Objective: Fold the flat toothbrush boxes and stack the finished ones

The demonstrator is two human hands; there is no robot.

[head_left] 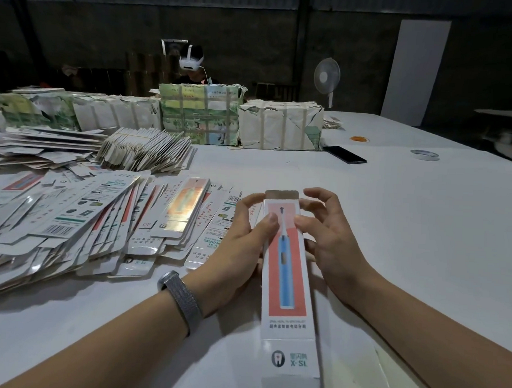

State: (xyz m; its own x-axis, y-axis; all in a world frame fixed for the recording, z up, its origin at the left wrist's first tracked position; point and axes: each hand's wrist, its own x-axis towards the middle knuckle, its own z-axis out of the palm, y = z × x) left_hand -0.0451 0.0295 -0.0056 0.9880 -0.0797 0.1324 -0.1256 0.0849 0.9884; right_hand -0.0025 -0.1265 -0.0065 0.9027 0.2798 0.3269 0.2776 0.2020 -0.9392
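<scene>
Fingers of left hand (240, 246) curl round left edge of one long white cardboard toothbrush box with salmon panel and blue brush print (286, 271), thumb on its front. Right hand (329, 241) pinches right edge, other fingers spread apart. Box above white table (394, 214), long axis running away from person, open end flap pointing far. One sprawling heap of flat box blanks (71, 224) at left. Four wrapped bundles (199, 115) behind. One black phone (344, 154), one tape roll (424, 155).
</scene>
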